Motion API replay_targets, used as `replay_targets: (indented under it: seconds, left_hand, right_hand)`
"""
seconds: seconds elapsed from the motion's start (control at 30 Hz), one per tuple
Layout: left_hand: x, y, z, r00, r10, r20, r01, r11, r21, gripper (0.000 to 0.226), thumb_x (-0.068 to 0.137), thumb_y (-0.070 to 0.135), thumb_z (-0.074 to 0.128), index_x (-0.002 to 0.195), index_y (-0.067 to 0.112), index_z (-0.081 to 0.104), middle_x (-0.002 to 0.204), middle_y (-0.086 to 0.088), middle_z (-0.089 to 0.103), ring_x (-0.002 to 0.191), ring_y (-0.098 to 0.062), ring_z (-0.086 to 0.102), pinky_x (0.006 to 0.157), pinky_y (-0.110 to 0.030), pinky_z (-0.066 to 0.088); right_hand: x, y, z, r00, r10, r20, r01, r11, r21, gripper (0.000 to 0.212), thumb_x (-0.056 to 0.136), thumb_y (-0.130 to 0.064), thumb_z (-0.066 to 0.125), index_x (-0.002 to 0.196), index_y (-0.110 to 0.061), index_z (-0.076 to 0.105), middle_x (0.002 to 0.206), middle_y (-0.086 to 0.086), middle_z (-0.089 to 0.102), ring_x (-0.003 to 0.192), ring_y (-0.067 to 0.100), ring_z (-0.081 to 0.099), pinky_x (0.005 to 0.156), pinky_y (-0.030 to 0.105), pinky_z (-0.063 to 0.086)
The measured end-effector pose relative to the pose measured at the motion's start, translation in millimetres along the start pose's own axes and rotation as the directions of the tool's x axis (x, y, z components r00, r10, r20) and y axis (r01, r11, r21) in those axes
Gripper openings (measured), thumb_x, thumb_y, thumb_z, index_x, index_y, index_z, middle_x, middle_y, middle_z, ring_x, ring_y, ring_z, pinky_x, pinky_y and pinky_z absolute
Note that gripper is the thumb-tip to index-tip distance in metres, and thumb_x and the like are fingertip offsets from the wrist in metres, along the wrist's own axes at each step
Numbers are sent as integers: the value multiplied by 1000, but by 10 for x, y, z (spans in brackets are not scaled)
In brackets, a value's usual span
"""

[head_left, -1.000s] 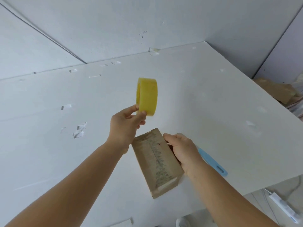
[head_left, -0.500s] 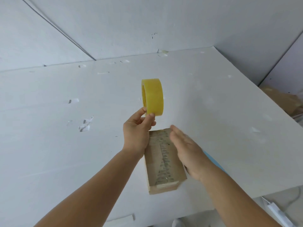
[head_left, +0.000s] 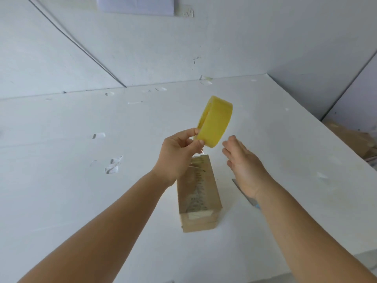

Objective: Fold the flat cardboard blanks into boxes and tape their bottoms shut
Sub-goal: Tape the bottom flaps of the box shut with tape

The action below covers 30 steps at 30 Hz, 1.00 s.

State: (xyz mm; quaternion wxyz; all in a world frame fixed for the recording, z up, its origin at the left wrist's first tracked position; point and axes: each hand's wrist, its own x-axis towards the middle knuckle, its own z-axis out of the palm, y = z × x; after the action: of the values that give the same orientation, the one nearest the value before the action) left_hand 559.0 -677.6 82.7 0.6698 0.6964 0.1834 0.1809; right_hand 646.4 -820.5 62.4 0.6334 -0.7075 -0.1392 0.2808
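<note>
Tape scraps [head_left: 114, 166] stuck on white desk [head_left: 61, 201], well left of box [head_left: 196, 193]. Left hand [head_left: 179, 152] above box's far end, grip pinched on lower rim of yellow tape roll [head_left: 215, 121], roll tilted, clear strand running down to box. Box lying flat on desk, taped seam facing up. Right hand [head_left: 242, 162] just right of box, raised, grip released, fingers spread, apart from roll.

Pretty bare setup: a big white surface [head_left: 81, 201] dotted with scraps of old tape [head_left: 113, 167], plain white walls [head_left: 224, 43] behind it, a sheet of paper [head_left: 135, 5] stuck up top, soft even light.
</note>
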Motion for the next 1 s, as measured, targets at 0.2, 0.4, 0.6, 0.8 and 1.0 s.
replay_targets:
  seconds: [0.2, 0.4, 0.6, 0.8, 1.0]
  left_hand:
    - [-248, 201, -152, 936, -148, 319, 178, 982, -66, 20, 94, 11, 56, 108, 19, 67, 76, 3, 67, 72, -10, 63, 78, -24, 53]
    - [-361, 296, -317, 872, -379, 310, 366, 925, 103, 13, 87, 18, 65, 95, 8, 67, 69, -2, 62, 63, -10, 61, 71, -23, 58]
    - [-459, 264, -445, 845, -432, 317, 419, 901, 110, 3, 92, 15, 62, 90, 14, 60, 83, -4, 58, 72, -15, 59, 81, -33, 56]
    - [-596, 261, -356, 866, -427, 259, 430, 902, 49, 15, 91, 13, 61, 77, 9, 61, 69, -6, 61, 59, -12, 59, 63, -22, 55]
    - [-689, 325, -274, 917, -378, 130, 356, 920, 162, 13, 87, 11, 67, 83, 0, 71, 63, -5, 60, 55, -11, 56, 59, -20, 53]
  right_hand:
    - [-81, -231, -86, 993, -114, 35, 96, 938, 332, 89, 55, -72, 70, 129, -25, 54, 125, -5, 62, 114, 12, 59, 89, 26, 49]
    - [-210, -273, -35, 977, -196, 83, 150, 910, 387, 104, 37, -67, 84, 124, -18, 54, 118, 1, 58, 112, 20, 55, 94, 38, 44]
    - [-352, -298, 55, 941, -296, 165, 184, 855, 484, 81, 39, -57, 89, 104, -23, 55, 76, -5, 52, 70, 11, 52, 75, 36, 43]
    - [-454, -359, 39, 923, -345, 170, 233, 853, 466, 79, 39, -66, 84, 99, -23, 56, 69, -6, 47, 64, 10, 46, 74, 33, 41]
    - [-541, -377, -109, 925, -364, 107, 327, 909, 259, 83, 39, -80, 73, 99, -25, 58, 65, -8, 45, 62, 10, 42, 73, 33, 41]
